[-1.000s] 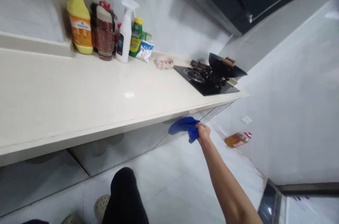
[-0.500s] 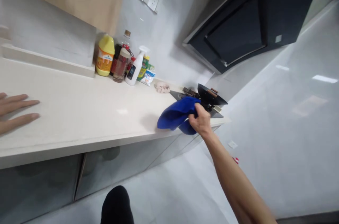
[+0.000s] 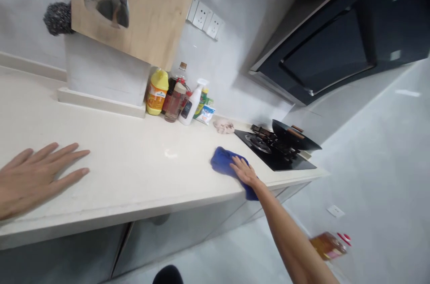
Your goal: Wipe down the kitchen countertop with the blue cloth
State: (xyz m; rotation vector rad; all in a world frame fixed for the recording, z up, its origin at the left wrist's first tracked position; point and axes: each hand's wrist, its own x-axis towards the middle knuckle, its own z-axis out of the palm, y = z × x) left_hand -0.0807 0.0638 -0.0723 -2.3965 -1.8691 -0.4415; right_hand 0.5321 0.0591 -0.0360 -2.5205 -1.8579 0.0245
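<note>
Head view gives me the right hand point(image 3: 243, 170), palm down, its grip spread flat atop the blue cloth point(image 3: 221, 161). That cloth lies on the pale surface point(image 3: 134, 158), near the black hob point(image 3: 295, 165), one end hanging over the front edge. I see the left hand point(image 3: 36, 178) well apart, palm down on the surface, grip wide. A white spray bottle point(image 3: 191, 107) stands by the wall.

On the smooth cream tabletop point(image 3: 134, 158), the black glass hob point(image 3: 275, 161) lies at two o'clock from the crumpled blue cloth point(image 3: 221, 161), the white plastic spray bottle point(image 3: 191, 105) at eleven.
</note>
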